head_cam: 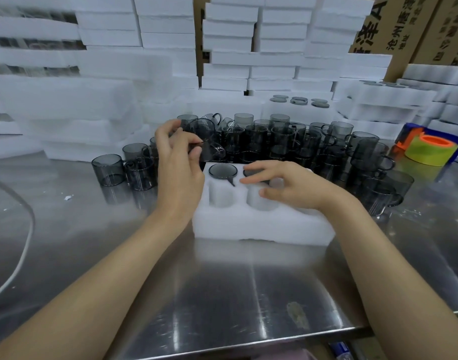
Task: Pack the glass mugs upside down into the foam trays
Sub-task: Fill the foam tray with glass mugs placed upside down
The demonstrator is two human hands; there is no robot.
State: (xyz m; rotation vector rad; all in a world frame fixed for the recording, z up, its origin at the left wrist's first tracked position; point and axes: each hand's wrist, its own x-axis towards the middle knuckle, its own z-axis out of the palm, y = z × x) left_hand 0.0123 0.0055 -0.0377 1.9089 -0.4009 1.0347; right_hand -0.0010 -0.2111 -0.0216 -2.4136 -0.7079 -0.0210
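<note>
Left hand point(176, 162) pinches a tilted smoky glass mug point(208, 141) just above the foam tray's point(261, 226) far-left corner. Right hand point(287, 187) rests on the tray, fingers spread, beside a packed mug point(222, 170).

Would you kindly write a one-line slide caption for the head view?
Left hand holds a glass mug by the foam tray; right hand rests on the tray.

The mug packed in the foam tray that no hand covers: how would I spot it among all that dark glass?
On the steel table, find the white foam tray in the middle. The packed mug sits in its far-left pocket, beside the left hand. Unlike the loose mugs behind, it is sunk upside down in foam, showing only its round dark base.
</note>
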